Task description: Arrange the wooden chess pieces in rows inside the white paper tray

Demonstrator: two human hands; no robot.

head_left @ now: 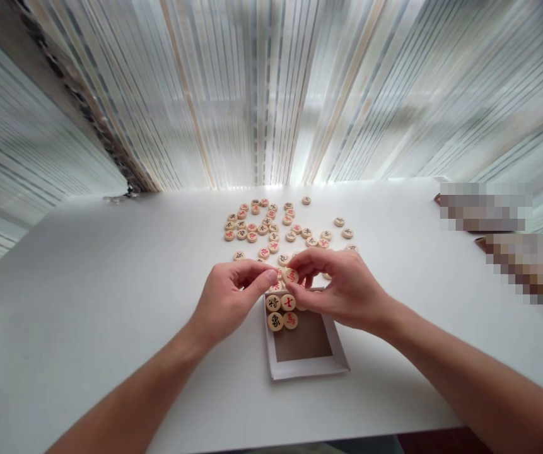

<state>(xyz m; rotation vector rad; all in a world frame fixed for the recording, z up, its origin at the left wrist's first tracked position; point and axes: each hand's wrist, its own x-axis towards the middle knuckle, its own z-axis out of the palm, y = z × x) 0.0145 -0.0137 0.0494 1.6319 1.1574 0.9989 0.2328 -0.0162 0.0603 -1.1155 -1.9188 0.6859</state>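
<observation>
1 box (309, 367) near bench (110, 284) front edge, centre. 4 boxed discs (275, 321) visible in its far-left corner. Right hand (347, 287) pinches 1 red-marked disc (291, 275) above box far edge. Left hand (226, 299) curled, thumb tip at same disc; grip unclear. Loose discs (271, 227) toward far edge: approx. 30, exact qty unreadable.

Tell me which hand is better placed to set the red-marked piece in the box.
Probably the right hand: it grips the red-marked piece directly over the box. The left hand sits beside the box, its thumb only reaching toward the piece.
</observation>
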